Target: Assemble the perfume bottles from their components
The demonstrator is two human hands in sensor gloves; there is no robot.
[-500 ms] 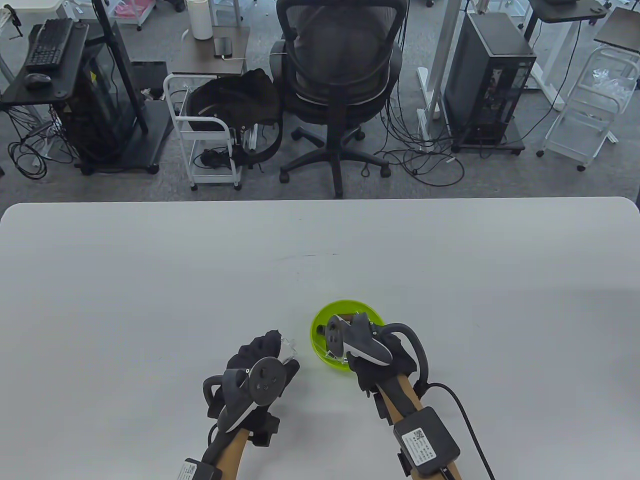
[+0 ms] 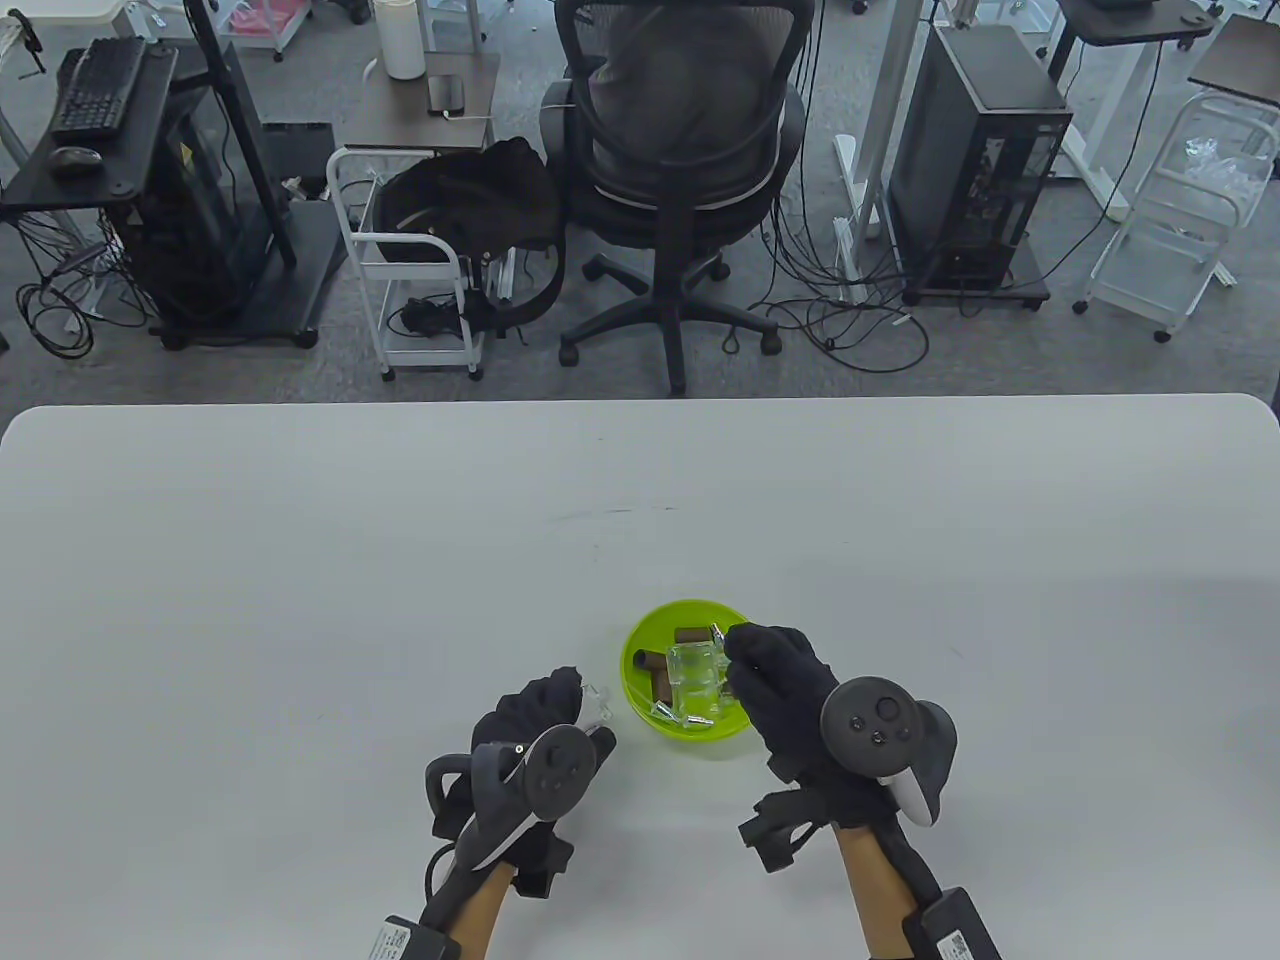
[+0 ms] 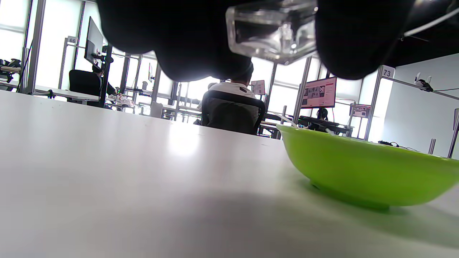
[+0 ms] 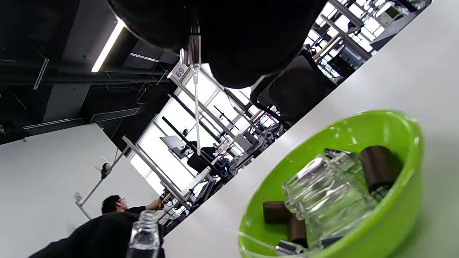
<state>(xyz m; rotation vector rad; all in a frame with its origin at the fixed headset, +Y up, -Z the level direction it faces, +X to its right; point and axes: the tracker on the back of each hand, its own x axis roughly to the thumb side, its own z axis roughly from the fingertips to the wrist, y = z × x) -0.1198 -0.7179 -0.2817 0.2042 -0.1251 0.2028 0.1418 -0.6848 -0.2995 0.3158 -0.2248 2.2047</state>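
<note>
My left hand (image 2: 560,715) grips a clear glass bottle (image 2: 597,706) just left of the green bowl (image 2: 632,650); the left wrist view shows the bottle (image 3: 272,32) held between the gloved fingers. My right hand (image 2: 745,655) hovers over the bowl's right side and pinches a spray pump (image 2: 717,633), whose thin clear tube (image 4: 196,107) hangs down from the fingertips. Inside the bowl (image 4: 412,172) lie another glass bottle (image 2: 695,675), brown caps (image 2: 662,686) and silver pumps (image 2: 665,712).
The white table (image 2: 400,560) stretches wide around the bowl. Its far edge runs across the middle of the table view, with an office chair (image 2: 690,150) and carts on the floor beyond.
My right hand has turned over and drawn back out of the bowl, uncovering its contents, with a pump pinched in its fingers. The left hand has shifted slightly right with its bottle.
</note>
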